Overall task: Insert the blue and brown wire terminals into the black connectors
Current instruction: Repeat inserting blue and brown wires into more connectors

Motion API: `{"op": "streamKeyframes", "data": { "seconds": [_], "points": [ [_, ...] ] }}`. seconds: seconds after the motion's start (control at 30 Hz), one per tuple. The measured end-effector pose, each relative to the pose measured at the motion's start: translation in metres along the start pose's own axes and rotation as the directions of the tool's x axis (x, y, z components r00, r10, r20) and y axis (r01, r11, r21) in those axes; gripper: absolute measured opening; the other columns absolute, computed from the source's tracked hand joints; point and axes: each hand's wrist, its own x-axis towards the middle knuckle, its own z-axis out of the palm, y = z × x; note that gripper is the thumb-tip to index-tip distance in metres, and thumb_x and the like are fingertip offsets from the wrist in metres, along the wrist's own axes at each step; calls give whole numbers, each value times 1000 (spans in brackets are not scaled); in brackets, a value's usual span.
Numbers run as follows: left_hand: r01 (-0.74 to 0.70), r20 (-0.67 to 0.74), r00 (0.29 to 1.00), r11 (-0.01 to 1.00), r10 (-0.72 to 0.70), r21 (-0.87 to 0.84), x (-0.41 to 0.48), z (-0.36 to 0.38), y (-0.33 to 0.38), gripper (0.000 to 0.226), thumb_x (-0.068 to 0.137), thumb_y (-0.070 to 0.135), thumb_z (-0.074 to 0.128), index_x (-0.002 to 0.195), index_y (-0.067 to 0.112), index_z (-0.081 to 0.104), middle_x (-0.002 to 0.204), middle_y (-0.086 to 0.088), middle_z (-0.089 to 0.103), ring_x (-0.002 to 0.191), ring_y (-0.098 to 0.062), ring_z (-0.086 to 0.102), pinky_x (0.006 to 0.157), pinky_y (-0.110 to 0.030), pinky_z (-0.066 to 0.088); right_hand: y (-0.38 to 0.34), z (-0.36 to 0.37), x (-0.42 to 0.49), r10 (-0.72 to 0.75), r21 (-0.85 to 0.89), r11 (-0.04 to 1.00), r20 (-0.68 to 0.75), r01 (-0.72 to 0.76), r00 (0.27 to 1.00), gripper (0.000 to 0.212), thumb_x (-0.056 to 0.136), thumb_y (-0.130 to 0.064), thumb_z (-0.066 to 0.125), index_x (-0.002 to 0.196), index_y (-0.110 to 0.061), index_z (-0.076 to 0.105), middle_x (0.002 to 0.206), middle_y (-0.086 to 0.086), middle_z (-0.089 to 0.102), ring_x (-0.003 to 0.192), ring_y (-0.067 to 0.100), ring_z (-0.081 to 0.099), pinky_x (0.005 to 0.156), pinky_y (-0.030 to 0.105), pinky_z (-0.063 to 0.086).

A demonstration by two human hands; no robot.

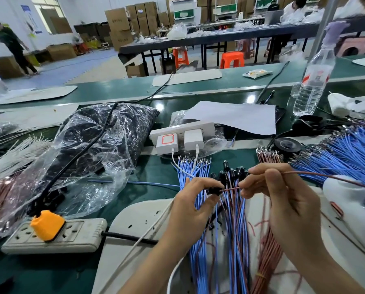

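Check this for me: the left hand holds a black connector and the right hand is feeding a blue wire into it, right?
One detail is off. The right hand pinches a brown wire, not a blue one, as the head view shows. The rest stands: the left hand holds a black connector, and the wire's end meets it.
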Motion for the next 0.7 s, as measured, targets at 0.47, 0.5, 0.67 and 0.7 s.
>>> {"op": "streamKeyframes", "data": {
  "seconds": [0.47,0.5,0.67,0.7],
  "points": [
    [-132,-24,991,990,133,53,1,3,2,16,78,8,75,93,8,71,91,-1,62,83,-8,60,79,-21,48,15,5,-7,176,-269,957,235,-110,956,22,90,-30,57,109,-31,69,102,-9,61,90,6,62,75,14,49],
    [-117,-41,992,993,117,8,2,2,2,15,78,9,74,92,8,70,90,-1,62,82,-11,60,78,-24,48,16,5,-7,235,-241,955,260,-173,937,26,88,-25,59,111,-33,68,103,-10,61,84,4,62,74,14,49],
    [79,-23,995,892,-99,-445,3,-2,6,22,74,10,74,92,12,61,74,1,64,68,-8,59,68,-18,48,11,3,-4,471,29,858,353,-512,809,30,83,3,65,92,-24,74,85,8,73,67,18,69,62,20,54],
    [116,-3,991,856,-135,-504,4,-3,6,24,74,10,74,92,11,59,70,4,63,67,-8,60,67,-18,50,10,3,-2,474,33,855,355,-518,806,19,78,-2,70,89,-17,71,80,10,73,64,18,67,61,21,54]
  ]
}}
